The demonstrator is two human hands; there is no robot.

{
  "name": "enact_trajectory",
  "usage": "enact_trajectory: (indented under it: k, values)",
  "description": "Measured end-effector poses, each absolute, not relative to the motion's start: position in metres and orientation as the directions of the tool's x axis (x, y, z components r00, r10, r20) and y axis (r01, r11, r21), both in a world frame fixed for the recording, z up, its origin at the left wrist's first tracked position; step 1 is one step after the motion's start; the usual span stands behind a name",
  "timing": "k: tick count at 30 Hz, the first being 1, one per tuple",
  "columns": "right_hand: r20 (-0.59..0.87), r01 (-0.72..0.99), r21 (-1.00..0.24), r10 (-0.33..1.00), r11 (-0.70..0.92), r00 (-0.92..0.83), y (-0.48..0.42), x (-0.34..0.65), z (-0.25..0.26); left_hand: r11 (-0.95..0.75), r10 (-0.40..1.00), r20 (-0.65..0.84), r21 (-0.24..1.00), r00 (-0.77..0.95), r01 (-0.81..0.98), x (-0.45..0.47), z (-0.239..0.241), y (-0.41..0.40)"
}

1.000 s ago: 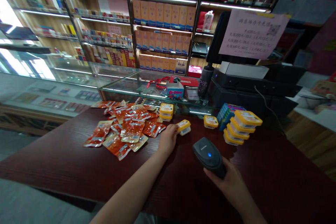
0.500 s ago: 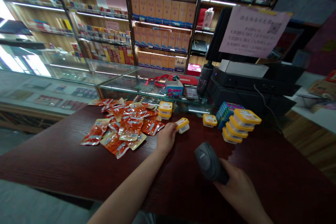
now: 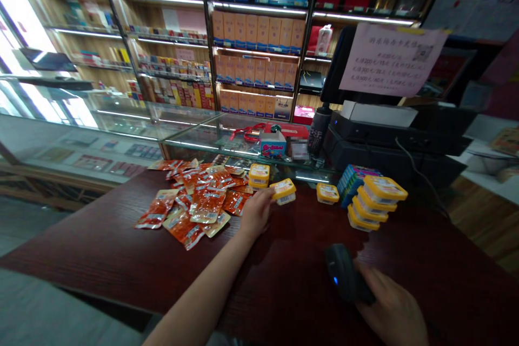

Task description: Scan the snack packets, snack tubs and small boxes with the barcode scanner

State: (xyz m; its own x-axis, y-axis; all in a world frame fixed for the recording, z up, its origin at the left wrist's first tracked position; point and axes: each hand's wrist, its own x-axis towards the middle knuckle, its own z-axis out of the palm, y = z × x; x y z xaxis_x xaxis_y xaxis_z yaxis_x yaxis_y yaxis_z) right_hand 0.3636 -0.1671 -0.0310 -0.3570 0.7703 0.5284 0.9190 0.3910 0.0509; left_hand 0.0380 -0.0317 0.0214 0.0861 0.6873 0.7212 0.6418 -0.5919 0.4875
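My left hand (image 3: 255, 212) is closed on a small yellow-lidded tub (image 3: 283, 191), holding it just above the dark wooden counter (image 3: 101, 248). My right hand (image 3: 391, 308) grips a black barcode scanner (image 3: 343, 275) low at the right, with a blue light on it. Beside my left hand lies a heap of red snack packets (image 3: 194, 200). Two more yellow tubs (image 3: 259, 174) are stacked behind it, a single tub (image 3: 326, 193) sits to the right, and a leaning stack of yellow tubs (image 3: 375, 200) stands further right.
A blue box (image 3: 348, 181) leans behind the tub stack. A black till with a screen and a pink notice (image 3: 389, 59) fills the back right. A glass display case (image 3: 194, 130) borders the counter's far edge, with stocked shelves (image 3: 251, 38) behind.
My left hand has carried the yellow tub slightly farther from me. My right hand has drawn the scanner down and right, toward me.
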Motion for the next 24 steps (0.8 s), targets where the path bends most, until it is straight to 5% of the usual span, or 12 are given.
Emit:
enact_trajectory:
  k: [9,24]
  values:
    - [0.491,0.931,-0.022,0.815,0.365,-0.308,-0.166,0.363,-0.030,-0.561,0.631,0.771,0.370,0.093,0.740,-0.013,0.080,0.022]
    - [0.492,0.935,-0.080,0.829,0.346,-0.265,-0.165,0.361,-0.026,-0.554,0.709,0.687,0.401,0.161,0.729,-0.041,0.071,0.054]
